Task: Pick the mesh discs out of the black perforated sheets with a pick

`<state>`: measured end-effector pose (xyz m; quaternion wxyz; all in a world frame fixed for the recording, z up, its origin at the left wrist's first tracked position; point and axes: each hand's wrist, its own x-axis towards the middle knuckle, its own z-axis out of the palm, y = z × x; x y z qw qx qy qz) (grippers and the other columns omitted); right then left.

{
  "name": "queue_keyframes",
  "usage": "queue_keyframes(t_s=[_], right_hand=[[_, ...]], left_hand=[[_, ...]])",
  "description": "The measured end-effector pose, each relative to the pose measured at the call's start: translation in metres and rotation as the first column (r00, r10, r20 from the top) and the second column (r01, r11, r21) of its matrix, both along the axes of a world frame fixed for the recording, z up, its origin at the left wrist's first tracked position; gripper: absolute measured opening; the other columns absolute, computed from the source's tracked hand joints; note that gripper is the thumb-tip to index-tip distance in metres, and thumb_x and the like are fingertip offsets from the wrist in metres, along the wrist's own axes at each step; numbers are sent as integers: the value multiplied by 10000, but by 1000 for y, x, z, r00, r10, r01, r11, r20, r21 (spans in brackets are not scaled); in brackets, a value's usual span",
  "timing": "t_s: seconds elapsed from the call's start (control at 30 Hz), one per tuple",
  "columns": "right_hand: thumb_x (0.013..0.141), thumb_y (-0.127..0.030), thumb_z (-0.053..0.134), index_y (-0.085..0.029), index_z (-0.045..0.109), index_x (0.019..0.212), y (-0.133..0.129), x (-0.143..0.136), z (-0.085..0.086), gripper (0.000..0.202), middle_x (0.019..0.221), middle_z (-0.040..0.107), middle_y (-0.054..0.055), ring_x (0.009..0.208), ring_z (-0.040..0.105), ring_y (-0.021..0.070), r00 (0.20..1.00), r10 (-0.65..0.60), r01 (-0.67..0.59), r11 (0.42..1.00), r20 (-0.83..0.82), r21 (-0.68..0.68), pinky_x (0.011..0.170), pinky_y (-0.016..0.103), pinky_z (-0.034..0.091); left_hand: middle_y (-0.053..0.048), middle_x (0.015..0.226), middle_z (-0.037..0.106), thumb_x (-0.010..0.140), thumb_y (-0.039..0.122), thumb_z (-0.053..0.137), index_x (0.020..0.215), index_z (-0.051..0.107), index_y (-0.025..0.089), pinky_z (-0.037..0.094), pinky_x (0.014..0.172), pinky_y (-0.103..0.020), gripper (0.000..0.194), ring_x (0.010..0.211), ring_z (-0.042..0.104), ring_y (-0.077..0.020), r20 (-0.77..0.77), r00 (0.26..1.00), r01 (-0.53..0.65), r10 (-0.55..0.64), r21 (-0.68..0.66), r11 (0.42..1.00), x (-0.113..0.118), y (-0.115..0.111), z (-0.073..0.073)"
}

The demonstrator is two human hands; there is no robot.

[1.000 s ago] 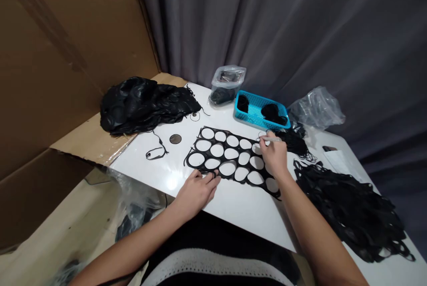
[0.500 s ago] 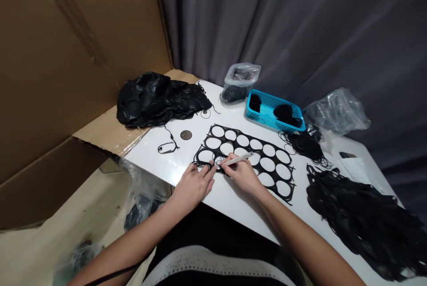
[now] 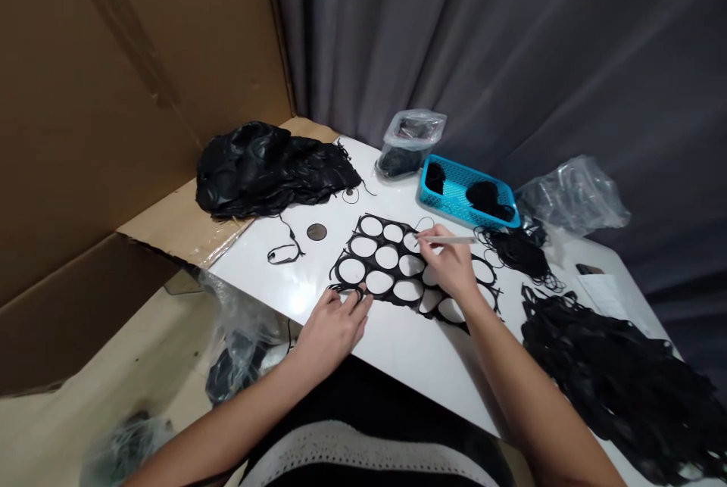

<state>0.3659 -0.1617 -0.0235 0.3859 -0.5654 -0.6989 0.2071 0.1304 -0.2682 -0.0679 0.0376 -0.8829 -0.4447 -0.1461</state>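
A thin black sheet with rows of round cut-outs lies on the white table. My left hand rests at its near left corner, fingers stretched out and lying on the edge. Thin black strands show by its fingertips; whether they are looped round the fingers I cannot tell. My right hand is closed round a slim white pen-like tool, above the sheet's far middle. The tool's tip is at a cut-out in the far row. A fine black ring shows just beyond the tip.
Behind the sheet stand a blue basket with black bundles and a clear plastic bag. Black material is heaped at the left and right. Tangled black rings lie below the basket. A cardboard panel rises on the left.
My right hand has moved away from my left hand, up and to the right, with the white tool still in it. My left hand has stayed near the sheet's corner.
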Motion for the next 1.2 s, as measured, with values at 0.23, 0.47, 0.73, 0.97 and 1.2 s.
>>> queue_keyframes(t_s=[0.23, 0.47, 0.73, 0.97, 1.2], right_hand=[[896, -298, 553, -225, 580, 777, -51, -39, -19, 142, 892, 714, 38, 851, 651, 214, 944, 299, -330, 883, -142, -334, 784, 341, 489], [935, -283, 531, -231, 606, 843, -66, -44, -30, 129, 919, 706, 32, 948, 645, 225, 964, 256, -266, 914, -72, -306, 870, 360, 475], [953, -217, 521, -236, 554, 809, -77, -47, -31, 149, 974, 708, 46, 964, 620, 240, 952, 296, -280, 945, 81, -172, 873, 408, 432], [955, -215, 540, -245, 549, 806, -83, -47, -32, 152, 1053, 721, 40, 1010, 627, 246, 956, 284, -269, 949, 73, -164, 912, 433, 419], [939, -165, 509, -238, 550, 853, -87, -50, -36, 121, 1080, 717, 74, 1011, 624, 259, 930, 295, -286, 955, 218, -74, 874, 433, 399]], left_hand=[[-101, 1186, 674, 986, 183, 495, 1319, 518, 154, 413, 837, -394, 335, 864, 679, -206, -9, 1000, -4, 4, -51, 999, 1, 0, -1], [-100, 1136, 680, 999, 165, 457, 1343, 501, 127, 407, 829, -400, 348, 834, 679, -207, -18, 1000, 7, -8, -36, 999, 1, 0, -3], [-108, 1148, 679, 990, 156, 470, 1332, 505, 115, 412, 834, -402, 346, 826, 680, -205, -16, 1000, 7, -8, -35, 999, 1, -1, -2], [-117, 1147, 686, 992, 158, 469, 1336, 502, 113, 420, 826, -399, 348, 859, 688, -212, 2, 1000, 8, -8, -24, 1000, 1, 0, -4], [-109, 1163, 681, 985, 152, 483, 1343, 496, 130, 416, 836, -399, 359, 808, 684, -200, -10, 1000, 12, -13, -37, 999, 1, -1, -4]])
